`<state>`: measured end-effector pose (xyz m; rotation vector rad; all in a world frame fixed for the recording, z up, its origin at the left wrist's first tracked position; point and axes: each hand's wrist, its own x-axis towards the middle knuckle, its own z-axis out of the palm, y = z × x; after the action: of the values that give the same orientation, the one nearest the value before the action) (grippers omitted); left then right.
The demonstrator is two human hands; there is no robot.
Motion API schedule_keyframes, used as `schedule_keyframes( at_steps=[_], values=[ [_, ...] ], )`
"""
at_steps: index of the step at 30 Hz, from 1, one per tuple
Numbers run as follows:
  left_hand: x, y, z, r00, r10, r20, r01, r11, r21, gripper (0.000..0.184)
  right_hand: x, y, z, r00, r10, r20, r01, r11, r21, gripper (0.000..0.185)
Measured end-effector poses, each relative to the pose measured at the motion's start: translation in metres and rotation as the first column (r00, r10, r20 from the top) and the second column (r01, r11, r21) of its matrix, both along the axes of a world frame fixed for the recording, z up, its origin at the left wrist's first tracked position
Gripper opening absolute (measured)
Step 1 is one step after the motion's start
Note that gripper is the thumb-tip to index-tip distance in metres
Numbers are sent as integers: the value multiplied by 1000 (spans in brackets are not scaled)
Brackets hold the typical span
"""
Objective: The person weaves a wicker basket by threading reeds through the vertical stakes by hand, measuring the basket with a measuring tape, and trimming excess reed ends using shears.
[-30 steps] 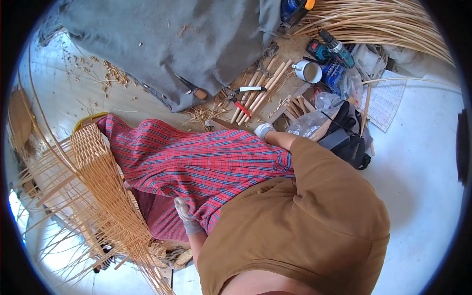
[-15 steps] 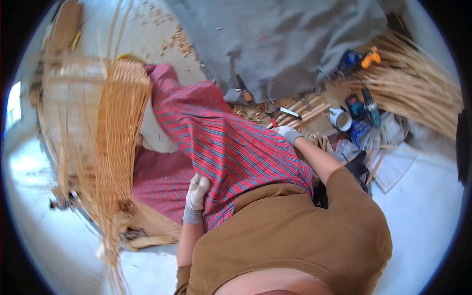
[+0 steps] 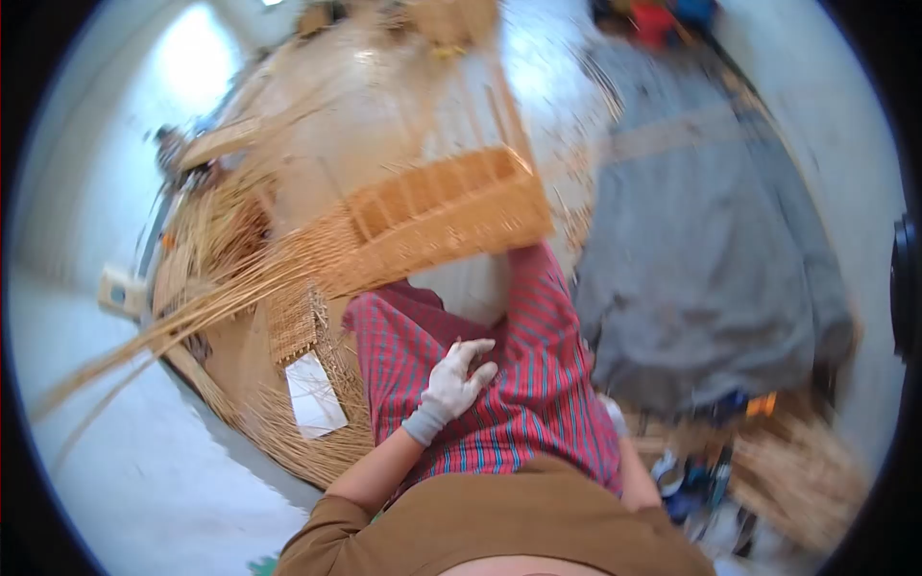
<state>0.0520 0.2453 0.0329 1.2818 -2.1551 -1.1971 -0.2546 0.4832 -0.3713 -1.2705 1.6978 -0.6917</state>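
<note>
My left hand (image 3: 457,382), in a pale work glove, rests over the red and blue plaid cloth (image 3: 538,374) across my lap. Its fingers are apart and nothing is in them. At the cloth's right side my right hand (image 3: 612,415), also gloved, shows only in part; its fingers are hidden. Beyond my knees lies a tan woven wicker piece (image 3: 451,226) with an open box-like form. Long loose strands (image 3: 182,312) run from it toward the lower left.
A grey cloth (image 3: 711,259) covers the floor on the right. Bundled strips (image 3: 802,480) and blurred tools lie at lower right. Left are a woven mat (image 3: 291,322), a white sheet (image 3: 315,396) and piled cane strands (image 3: 226,230). Shavings (image 3: 576,221) dot the floor.
The view has swung right to left, bringing the wicker piece in front of me. My left hand has gone from curled to spread. My right hand has come back beside my lap from near the pliers.
</note>
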Motion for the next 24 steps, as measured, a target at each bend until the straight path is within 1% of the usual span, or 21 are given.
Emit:
schedule_keyframes(
  at_steps=[1, 3, 5, 6, 7, 8, 9, 10, 11, 12, 13, 14, 15, 16, 17, 18, 19, 20, 21, 22, 24],
  values=[
    [12, -1, -3, 993, 81, -85, -85, 995, -48, 33, -21, -41, 27, 997, 66, -45, -68, 997, -36, 38],
    [36, -1, -15, 915, 211, -344, -195, 978, 80, 28, -32, -51, 111, 984, -80, -159, 112, 973, 203, 37],
    [62, 0, -17, 914, 254, -315, -269, 963, -4, 25, -31, -81, 183, 910, -239, -339, 261, 965, 20, 33],
    [68, 6, -10, 930, 275, -243, -279, 960, 15, 25, -52, -96, 182, 937, -261, -231, 278, 960, 41, 30],
    [76, 5, -5, 940, 294, -173, -297, 955, 8, 25, -62, -113, 191, 933, -286, -220, 292, 956, -5, 25],
    [80, 7, -18, 911, 346, -224, -342, 938, 58, 23, -55, -134, 238, 934, -284, -218, 268, 958, -100, 17],
    [84, 13, -18, 909, 352, -223, -347, 936, 63, 23, -46, -145, 250, 912, -402, -77, 385, 906, -176, 15],
    [84, 6, -16, 904, 354, -241, -376, 925, -50, 23, -41, -172, 265, 862, -500, 79, 502, 825, -260, 14],
    [85, 0, -13, 902, 351, -252, -396, 905, -158, 22, -17, -193, 298, 867, -497, 24, 457, 778, -431, 13],
    [89, -7, -1, 863, 423, -276, -457, 887, -71, 21, 19, -211, 339, 862, -506, -29, 396, 708, -585, 13],
    [100, -19, 0, 868, 409, -284, -449, 889, -93, 21, 57, -227, 375, 931, -363, -36, 252, 713, -654, 12],
    [114, -30, 3, 866, 461, -197, -500, 819, -280, 23, 89, -245, 396, 976, -213, -53, 112, 688, -717, 12],
    [125, -45, 7, 842, 524, -128, -516, 713, -475, 25, 110, -263, 383, 978, -5, -207, -135, 742, -657, 13],
    [137, -56, -2, 836, 546, -54, -499, 716, -487, 32, 138, -279, 387, 921, 142, -364, -339, 754, -563, 12],
    [154, -65, -13, 817, 576, 21, -487, 710, -509, 41, 166, -301, 352, 855, 262, -447, -436, 830, -348, 18],
    [166, -69, -23, 804, 589, 79, -502, 743, -443, 53, 191, -329, 317, 729, 439, -526, -544, 837, -55, 24],
    [168, -73, -40, 789, 601, 130, -525, 768, -366, 65, 208, -355, 272, 698, 500, -512, -559, 828, 46, 29],
    [164, -68, -43, 779, 603, 173, -563, 793, -233, 83, 218, -378, 217, 704, 484, -519, -540, 840, 52, 33],
    [162, -60, -56, 771, 598, 219, -552, 799, -238, 93, 227, -401, 181, 713, 474, -517, -515, 854, 73, 37],
    [155, -56, -44, 747, 597, 294, -566, 802, -191, 101, 236, -431, 176, 716, 466, -520, -519, 853, 50, 37],
    [156, -56, -45, 727, 618, 299, -567, 786, -248, 101, 236, -449, 140, 754, 417, -508, -489, 872, -11, 37]
  ],
)
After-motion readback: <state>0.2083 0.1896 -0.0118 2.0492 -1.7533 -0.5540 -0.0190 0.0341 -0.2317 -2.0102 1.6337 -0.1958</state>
